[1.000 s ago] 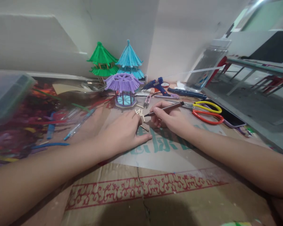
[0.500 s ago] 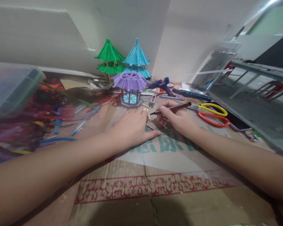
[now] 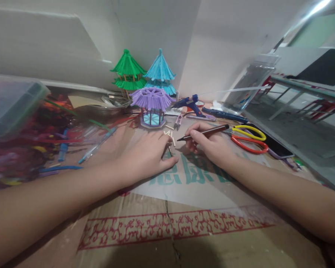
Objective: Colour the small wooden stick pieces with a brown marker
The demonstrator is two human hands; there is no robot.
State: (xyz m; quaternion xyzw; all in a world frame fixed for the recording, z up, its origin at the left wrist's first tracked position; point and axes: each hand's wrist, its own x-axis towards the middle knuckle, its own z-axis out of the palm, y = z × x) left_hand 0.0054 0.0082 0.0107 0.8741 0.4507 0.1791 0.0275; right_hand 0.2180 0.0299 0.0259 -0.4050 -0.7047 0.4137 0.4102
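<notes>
My right hand (image 3: 208,141) is closed round a dark brown marker pen (image 3: 214,130), its tip pointing left. Opposite it, my left hand (image 3: 149,150) rests on the white sheet (image 3: 181,193), thumb apart from the index finger; the other fingertips are partly hidden. Several short pale wooden sticks (image 3: 173,140) lie loose by its fingertips. One stick with a dark coating (image 3: 171,152) lies between thumb and index finger, seemingly not gripped. Just behind stands a small pavilion model (image 3: 153,100) with a purple roof and pale blue floor.
Green (image 3: 128,67) and blue (image 3: 160,70) pavilion models stand at the back. A blue glue gun (image 3: 192,105), small snips (image 3: 178,122), scissors (image 3: 248,138) and a phone (image 3: 279,149) lie to the right. Coloured pipe cleaners (image 3: 19,149) and a plastic box (image 3: 16,108) fill the left.
My left hand has shifted slightly left, its fingers drawn back from the pale sticks, which show more now. The marker stays in my right hand. The view has moved a little.
</notes>
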